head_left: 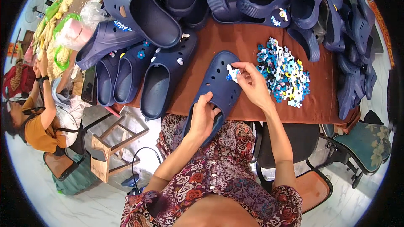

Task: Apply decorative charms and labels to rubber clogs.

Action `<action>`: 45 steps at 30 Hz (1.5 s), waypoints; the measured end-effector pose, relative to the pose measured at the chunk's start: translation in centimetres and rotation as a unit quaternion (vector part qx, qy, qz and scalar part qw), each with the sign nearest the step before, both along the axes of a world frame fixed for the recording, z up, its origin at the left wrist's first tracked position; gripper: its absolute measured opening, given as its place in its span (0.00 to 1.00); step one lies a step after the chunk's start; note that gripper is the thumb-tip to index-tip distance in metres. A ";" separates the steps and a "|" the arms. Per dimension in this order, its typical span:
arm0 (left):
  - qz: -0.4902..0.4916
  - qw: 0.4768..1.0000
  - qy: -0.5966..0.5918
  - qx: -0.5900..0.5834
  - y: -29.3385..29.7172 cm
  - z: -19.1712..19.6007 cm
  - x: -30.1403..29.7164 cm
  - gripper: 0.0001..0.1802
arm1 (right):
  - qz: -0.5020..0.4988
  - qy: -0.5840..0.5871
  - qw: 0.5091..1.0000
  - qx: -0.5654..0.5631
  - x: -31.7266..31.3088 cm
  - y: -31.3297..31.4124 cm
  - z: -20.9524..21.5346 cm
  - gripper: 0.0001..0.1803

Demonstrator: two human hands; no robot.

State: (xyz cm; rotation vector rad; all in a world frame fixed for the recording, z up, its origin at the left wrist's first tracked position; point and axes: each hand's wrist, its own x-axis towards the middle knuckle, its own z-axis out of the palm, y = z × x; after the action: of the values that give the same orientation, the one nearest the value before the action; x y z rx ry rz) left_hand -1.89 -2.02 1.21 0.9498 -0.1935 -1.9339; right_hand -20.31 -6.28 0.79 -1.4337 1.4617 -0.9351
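Note:
A navy foam clog (217, 75) with round holes lies at the table's front edge, its toe pointing away from me. My left hand (203, 117) is closed on the clog's opening, thumb on the upper and fingers inside. Over the toe, my right hand (253, 83) pinches a small white and blue shoe charm (231, 74) against the holes. Whether its stem sits in a hole is hidden. Right of that hand lies a pile of small charms (284, 75) in blue, white, black and yellow.
Navy clogs (155, 80) with charms stand at the left. More clogs (263, 2) are heaped along the back and right of the brown cloth-covered table (324, 94). A phone (89, 85) rests at the left edge. Another person (40, 122) sits far left; chairs (357, 147) stand right.

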 end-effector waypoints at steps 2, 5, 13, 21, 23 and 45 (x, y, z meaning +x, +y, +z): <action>0.005 1.000 0.010 -0.006 0.0 -0.2 0.0 0.22 | 0.037 0.059 0.997 -0.028 0.0 0.1 0.7 0.16; 0.025 0.999 0.034 -0.007 -0.4 -1.2 -0.7 0.23 | 0.052 0.120 0.988 -0.084 0.3 0.2 1.7 0.18; 0.011 0.993 0.118 0.026 -1.1 -2.0 -1.3 0.29 | 0.125 0.241 0.945 -0.181 0.3 -0.6 2.1 0.18; -0.001 0.991 0.134 -0.021 -0.7 -3.5 -1.5 0.35 | 0.015 0.180 0.979 -0.095 1.1 -1.2 2.0 0.17; -0.003 0.991 0.134 -0.027 -0.6 -3.7 -1.4 0.35 | 0.014 0.180 0.975 -0.129 1.0 -1.1 1.6 0.16; 0.010 0.983 0.184 -0.016 0.4 -4.6 -1.3 0.20 | -0.036 0.072 0.997 -0.001 -0.7 -3.5 -1.0 0.15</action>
State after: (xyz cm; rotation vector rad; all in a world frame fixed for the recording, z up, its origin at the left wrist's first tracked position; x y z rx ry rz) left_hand -3.16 -1.63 -3.39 0.5562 0.0006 -2.0414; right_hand -21.00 -9.73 -0.20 -1.4854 1.6276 -0.8920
